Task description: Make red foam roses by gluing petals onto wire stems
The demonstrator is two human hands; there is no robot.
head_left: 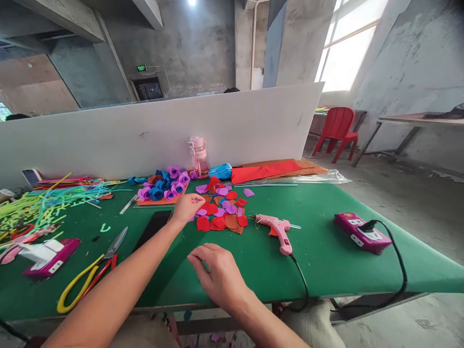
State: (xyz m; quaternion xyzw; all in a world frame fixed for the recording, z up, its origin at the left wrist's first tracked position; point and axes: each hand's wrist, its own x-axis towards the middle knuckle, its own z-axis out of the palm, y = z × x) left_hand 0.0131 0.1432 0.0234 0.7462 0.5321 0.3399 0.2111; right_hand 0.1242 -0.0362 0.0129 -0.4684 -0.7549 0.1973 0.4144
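Note:
My left hand (187, 208) is held over the left edge of a pile of cut petals (218, 223) in red, purple and brown. Its fingertips are pinched together, and anything between them is too small to make out. Nearer the table's front edge is my right hand (219, 271), fingers curled and thumb close to the index finger, with nothing visible in it. A pink glue gun (278, 229) lies to the right of the petals with a clear glue stick in its back. Finished purple and blue flowers (165, 184) sit on an orange sheet behind my left hand.
Yellow-handled scissors (87, 275), red-handled pliers (99, 275) and a dark phone-like slab (154, 227) lie near my left arm. Purple power strips (362, 232) stand on both sides. Coloured stems (39, 208) are heaped at left; a pink bottle (198, 153) stands by the white partition (253, 125).

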